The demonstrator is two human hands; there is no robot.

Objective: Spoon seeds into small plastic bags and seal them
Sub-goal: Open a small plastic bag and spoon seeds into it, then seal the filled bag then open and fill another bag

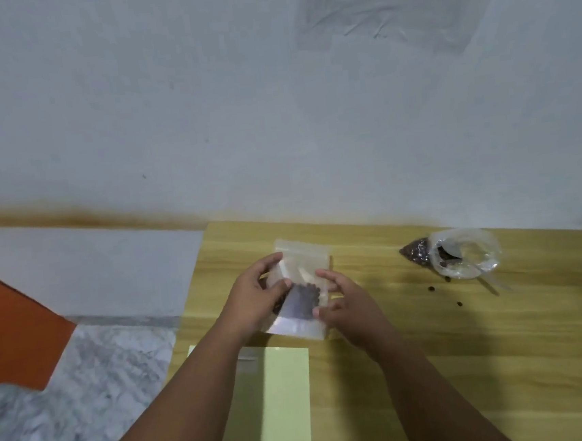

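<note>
Seed bag (pixel 304 258), small, clear, qty 1: pinched at both sides by left hand (pixel 254 295) and right hand (pixel 347 303), over surface (pixel 509 359). Supply bag (pixel 463 253), qty 1, w/ spoon (pixel 491 281), at right; 3 loose seeds (pixel 431 289) beside it.

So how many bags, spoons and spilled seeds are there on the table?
Bags: 2, the small bag held by the left hand and right hand, and the big seed bag.
Spoons: 1, the spoon in the big seed bag.
Loose seeds: 3 that I can see.
Total: 6
</note>
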